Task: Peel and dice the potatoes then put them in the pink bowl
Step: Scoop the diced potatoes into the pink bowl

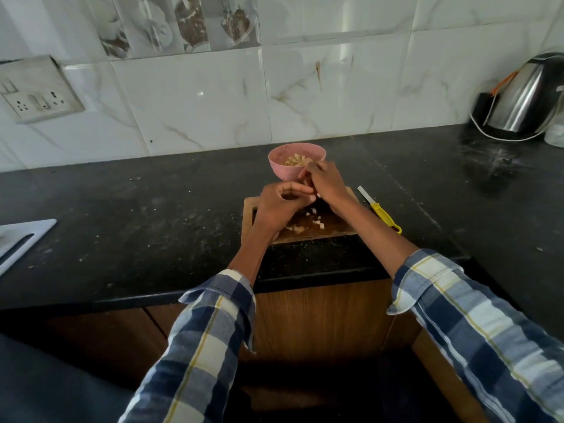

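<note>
Together over the wooden board (332,227): left hand (279,206) and right hand (325,184), fingers curled, seemingly pinching diced potato (317,222); grip hard to confirm. Just behind, touching the right hand, pink bowl (287,170) holding more dice. Right of the board, yellow-handled knife (380,213) on the counter (152,209).

Both hands (300,193) gather potato dice (314,222) beside the pink bowl (285,170).

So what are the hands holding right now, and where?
Both hands seem to be gathering diced potato pieces in curled fingers beside the pink bowl; the exact hold is hidden. The knife lies unheld.

The hands (300,193) hide part of the chopping board (335,227); the kettle (525,99) is cut off.
</note>
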Demonstrator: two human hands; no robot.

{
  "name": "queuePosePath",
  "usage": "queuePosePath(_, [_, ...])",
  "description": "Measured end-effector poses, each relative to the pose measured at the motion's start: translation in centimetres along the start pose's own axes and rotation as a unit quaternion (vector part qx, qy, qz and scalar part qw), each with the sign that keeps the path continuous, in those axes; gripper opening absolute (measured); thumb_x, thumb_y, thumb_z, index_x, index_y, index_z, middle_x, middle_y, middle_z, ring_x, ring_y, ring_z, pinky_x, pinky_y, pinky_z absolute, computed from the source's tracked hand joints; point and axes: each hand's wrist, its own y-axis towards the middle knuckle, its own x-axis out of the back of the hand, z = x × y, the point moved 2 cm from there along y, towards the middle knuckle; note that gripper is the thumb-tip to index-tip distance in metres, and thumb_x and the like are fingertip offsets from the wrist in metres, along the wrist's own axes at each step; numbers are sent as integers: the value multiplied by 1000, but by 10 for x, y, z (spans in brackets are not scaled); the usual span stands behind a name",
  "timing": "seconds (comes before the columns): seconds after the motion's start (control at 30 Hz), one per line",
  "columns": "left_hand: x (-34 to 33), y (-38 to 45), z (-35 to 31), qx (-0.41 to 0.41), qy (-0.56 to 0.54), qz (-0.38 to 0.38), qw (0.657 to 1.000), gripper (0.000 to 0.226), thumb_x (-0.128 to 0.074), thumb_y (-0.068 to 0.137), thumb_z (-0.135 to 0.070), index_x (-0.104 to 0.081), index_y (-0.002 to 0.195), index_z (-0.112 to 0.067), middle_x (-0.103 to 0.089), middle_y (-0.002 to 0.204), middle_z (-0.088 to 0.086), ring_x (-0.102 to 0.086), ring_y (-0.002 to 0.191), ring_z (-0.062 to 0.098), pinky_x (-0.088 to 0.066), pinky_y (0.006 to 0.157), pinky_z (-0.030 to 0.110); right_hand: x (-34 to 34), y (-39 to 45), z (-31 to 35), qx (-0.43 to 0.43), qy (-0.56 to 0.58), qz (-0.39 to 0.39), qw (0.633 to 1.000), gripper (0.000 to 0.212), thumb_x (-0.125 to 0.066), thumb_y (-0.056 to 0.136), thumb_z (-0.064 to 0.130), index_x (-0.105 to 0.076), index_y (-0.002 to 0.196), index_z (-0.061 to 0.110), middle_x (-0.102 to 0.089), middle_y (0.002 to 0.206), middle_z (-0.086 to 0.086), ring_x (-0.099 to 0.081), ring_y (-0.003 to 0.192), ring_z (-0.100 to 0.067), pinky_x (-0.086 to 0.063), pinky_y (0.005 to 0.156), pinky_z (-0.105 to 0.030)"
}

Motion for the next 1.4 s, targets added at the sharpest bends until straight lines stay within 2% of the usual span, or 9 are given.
queuePosePath(0.13, [-2,2,0,-12,14,18,1000,24,-87,84,-20,-82,106,-12,-81,101,-2,-75,99,11,-58,99,34,-1,0,-5,-3,-7,-28,1000,46,-42,108,16,-70,72,11,-70,73,1,-62,61,-2,-47,64,-16])
queuePosePath(0.37, [-3,2,3,3,-7,18,1000,29,-88,81,-12,-80,109,-12,-81,95,2,-77,95,17,-59,99,38,-8,8,-9,-33,-33,-92,995,52,-40,107,25,-65,61,24,-71,74,0,-68,77,-20,-50,82,-33])
queuePosePath(0.63, [-4,4,0,12,-33,14,999,22,-78,90,-7,-79,110,-14,-81,95,0,-77,97,14,-57,100,34,-14,18,-27,-121,-68,-156,978,61,-30,90,50,-75,101,12,-73,105,-11,-68,97,-30,-55,87,-43])
queuePosePath(0.83, [3,8,8,29,-59,-63,996,21,-65,98,-30,-79,111,-20,-80,105,-4,-73,107,12,-55,103,39,17,-9,8,-30,-116,36,992,44,-46,106,25,-77,78,12,-71,67,-1,-61,55,-9,-50,62,-24])
queuePosePath(0.97, [0,11,11,39,-41,-56,997,29,-55,101,-37,-77,111,-22,-79,107,-4,-71,109,10,-53,105,41,41,-26,11,29,-306,176,935,39,-59,103,38,-73,95,2,-73,86,-14,-67,69,-23,-49,65,-33])
queuePosePath(1.1, [1,18,12,76,-75,-61,992,28,-49,106,-25,-75,109,-16,-78,109,3,-72,110,18,-54,104,36,57,-37,15,9,-339,298,892,59,-77,72,71,-77,106,23,-77,95,7,-71,79,-13,-53,72,-30])
queuePosePath(1.2, [-9,17,6,89,-61,-41,993,41,-37,112,-31,-72,117,-11,-76,114,6,-70,108,16,-52,97,28,65,-43,15,20,-356,320,878,57,-88,71,59,-74,114,24,-72,104,13,-66,95,-9,-50,83,-30])
queuePosePath(1.3, [-14,12,5,91,-55,-48,993,48,-31,111,-41,-74,112,-19,-77,112,1,-70,109,13,-49,105,36,56,-48,12,20,-339,294,893,67,-91,74,45,-68,130,15,-70,115,6,-64,103,-13,-48,87,-27])
queuePosePath(1.4, [-15,10,5,103,-69,-66,990,49,-29,111,-44,-74,103,-26,-79,107,-2,-71,108,13,-48,111,43,40,-56,10,65,-336,238,909,46,-87,82,34,-73,121,14,-73,107,2,-64,92,-11,-42,68,-8])
